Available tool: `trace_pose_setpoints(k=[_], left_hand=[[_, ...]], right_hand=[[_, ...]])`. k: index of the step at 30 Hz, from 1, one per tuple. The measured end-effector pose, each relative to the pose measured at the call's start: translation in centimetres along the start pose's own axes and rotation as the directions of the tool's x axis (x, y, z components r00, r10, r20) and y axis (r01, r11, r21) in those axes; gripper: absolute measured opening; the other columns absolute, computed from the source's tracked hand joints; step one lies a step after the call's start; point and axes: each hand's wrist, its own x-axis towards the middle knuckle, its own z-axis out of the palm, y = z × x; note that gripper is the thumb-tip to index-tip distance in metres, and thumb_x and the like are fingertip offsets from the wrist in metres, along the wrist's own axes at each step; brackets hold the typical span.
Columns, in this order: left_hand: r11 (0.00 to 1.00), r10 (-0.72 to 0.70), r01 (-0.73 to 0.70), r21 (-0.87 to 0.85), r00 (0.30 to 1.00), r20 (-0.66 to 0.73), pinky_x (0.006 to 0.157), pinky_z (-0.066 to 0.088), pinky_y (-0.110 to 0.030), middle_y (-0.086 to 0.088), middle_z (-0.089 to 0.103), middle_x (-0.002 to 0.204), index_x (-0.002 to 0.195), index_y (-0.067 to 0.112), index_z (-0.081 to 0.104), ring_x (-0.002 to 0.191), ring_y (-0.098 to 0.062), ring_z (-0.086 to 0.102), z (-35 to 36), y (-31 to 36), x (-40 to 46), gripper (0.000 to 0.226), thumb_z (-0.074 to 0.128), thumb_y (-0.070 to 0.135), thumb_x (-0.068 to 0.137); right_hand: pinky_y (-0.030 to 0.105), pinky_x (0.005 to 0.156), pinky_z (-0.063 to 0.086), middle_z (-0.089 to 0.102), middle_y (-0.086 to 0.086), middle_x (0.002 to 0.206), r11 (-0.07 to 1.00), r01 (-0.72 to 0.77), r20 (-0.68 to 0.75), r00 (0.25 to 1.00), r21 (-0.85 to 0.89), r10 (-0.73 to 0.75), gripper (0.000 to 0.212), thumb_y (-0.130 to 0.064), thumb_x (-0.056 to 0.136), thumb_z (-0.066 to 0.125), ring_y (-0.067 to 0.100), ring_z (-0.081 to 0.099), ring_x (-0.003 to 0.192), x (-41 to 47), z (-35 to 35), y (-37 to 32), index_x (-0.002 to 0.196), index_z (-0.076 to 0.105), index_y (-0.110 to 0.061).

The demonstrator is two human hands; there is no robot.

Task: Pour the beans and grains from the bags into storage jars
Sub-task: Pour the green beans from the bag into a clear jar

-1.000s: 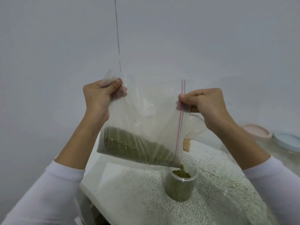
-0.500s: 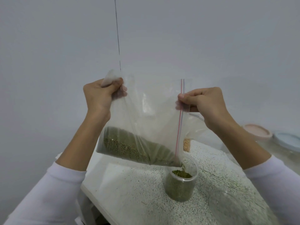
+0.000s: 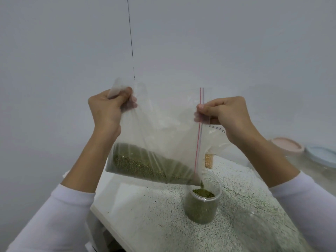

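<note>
1. Two hands carry one clear zip bag (image 3: 160, 124) above the speckled counter (image 3: 145, 215); we hold it up in the air, turned so its mouth points to the right and downward.
2. Our left hand (image 3: 107, 111) is clenched round the bag's bunched upper corner: the plastic sticks up out of the fist, and the fingertips show through the film on the far side.
3. Our right hand (image 3: 223, 115) pinches the bag at its red and blue zip strip (image 3: 200, 131), thumb on the near face and curled fingers behind (the strip runs down between them).
4. Green beans (image 3: 145, 166) lie heaped along the bag's low edge, well below both sets of fingers, sloping toward the lower right corner.
5. That corner hangs just over the rim of an open clear jar (image 3: 201, 204) standing on the counter, mostly full of the same beans; a few fall from the corner into it.
6. Beyond our right wrist we see a second bag with orange grains (image 3: 208, 160), plus a pink lid (image 3: 287, 144) and a pale blue lid (image 3: 321, 153) at the right edge.
</note>
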Motion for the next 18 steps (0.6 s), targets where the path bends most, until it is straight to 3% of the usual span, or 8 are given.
trace_pose_setpoints(k=[6, 9, 13, 18], left_hand=[[1.0, 0.014, -0.015, 0.007, 1.0, 0.021, 0.056, 0.052, -0.021, 0.005, 0.061, 0.049, 0.071, 0.003, 0.064, 0.049, -0.01, 0.059, 0.02, 0.3, 0.09, 0.014, 0.066, -0.002, 0.084], [0.999, 0.014, -0.016, -0.037, 0.999, -0.039, 0.057, 0.053, -0.021, 0.004, 0.06, 0.048, 0.072, 0.003, 0.064, 0.049, -0.009, 0.058, -0.25, 0.33, 0.21, 0.013, 0.067, 0.0, 0.084], [1.0, 0.016, -0.016, -0.003, 0.999, 0.029, 0.057, 0.053, -0.022, 0.004, 0.06, 0.048, 0.073, 0.001, 0.064, 0.05, -0.01, 0.059, -0.19, 0.26, 0.11, 0.012, 0.067, 0.001, 0.084], [0.999, 0.043, -0.044, -0.029, 0.999, -0.017, 0.057, 0.052, -0.02, 0.005, 0.06, 0.049, 0.072, 0.003, 0.064, 0.05, -0.009, 0.058, -0.47, 0.23, 0.4, 0.013, 0.066, 0.001, 0.085]], right_hand=[[0.04, 0.073, 0.059, 0.069, 0.011, 0.061, 1.0, 0.009, 0.018, 1.0, 0.006, -0.009, 0.01, -0.002, 0.078, 0.073, 0.024, 0.069, 0.058, -0.05, 0.22, -0.05, 0.07, 0.069, 0.002], [0.04, 0.072, 0.059, 0.069, 0.011, 0.059, 0.999, 0.02, -0.015, 1.0, 0.036, -0.019, 0.011, -0.001, 0.078, 0.073, 0.026, 0.068, 0.059, 0.14, -0.06, -0.37, 0.068, 0.069, 0.002], [0.042, 0.073, 0.058, 0.068, 0.01, 0.059, 1.0, 0.021, 0.01, 1.0, 0.012, -0.021, 0.011, -0.002, 0.078, 0.073, 0.024, 0.068, 0.057, -0.19, 0.31, -0.05, 0.068, 0.069, 0.002], [0.041, 0.071, 0.058, 0.069, 0.011, 0.061, 0.998, 0.052, -0.027, 0.998, 0.019, -0.051, 0.01, -0.003, 0.078, 0.073, 0.024, 0.069, 0.059, -0.01, 0.06, -0.4, 0.07, 0.07, 0.002]])
